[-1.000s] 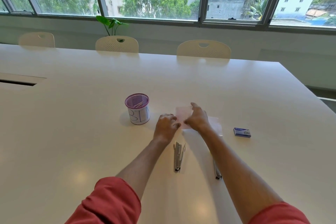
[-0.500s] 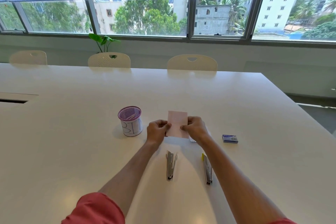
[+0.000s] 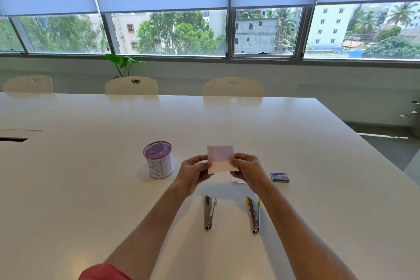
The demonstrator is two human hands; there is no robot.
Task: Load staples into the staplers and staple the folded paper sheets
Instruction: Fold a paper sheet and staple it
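A pink paper sheet is held upright above the table between both hands. My left hand pinches its left edge and my right hand pinches its right edge. Below them, two metal staplers lie lengthwise on the white table: a silver stapler on the left and a stapler with yellow trim on the right. A small blue staple box sits to the right of my right hand. More pale paper lies on the table under my right hand, mostly hidden.
A purple mesh cup with a white label stands left of my hands, with a few small items inside. Cream chairs line the table's far edge below the windows. A dark slot is cut into the table at far left.
Both hands went from pressing the pink sheet on the table to lifting it and holding it upright by its sides. The camera tilted up, showing more of the blinds.
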